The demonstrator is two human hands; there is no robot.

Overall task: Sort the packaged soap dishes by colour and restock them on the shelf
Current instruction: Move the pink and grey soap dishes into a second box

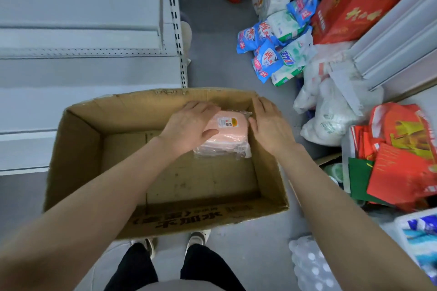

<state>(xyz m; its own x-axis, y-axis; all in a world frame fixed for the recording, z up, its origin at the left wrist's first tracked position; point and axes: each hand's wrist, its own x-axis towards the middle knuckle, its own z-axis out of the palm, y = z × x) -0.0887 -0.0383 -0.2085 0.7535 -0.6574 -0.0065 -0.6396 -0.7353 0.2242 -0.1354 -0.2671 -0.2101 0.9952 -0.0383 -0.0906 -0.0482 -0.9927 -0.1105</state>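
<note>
Against the far right corner of the cardboard box [78, 149] sits the pink soap dishes pack [233, 136]. The left hand [188, 125] curls its fingers over the pack's left edge, the right hand [269, 125] lays straight fingers between pack and wall, and bare box bottom spreads leftward.

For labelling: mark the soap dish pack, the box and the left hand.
soap dish pack [234, 132], head view, top face
box [80, 153], head view, left inner wall
left hand [188, 123], head view, its back
</note>
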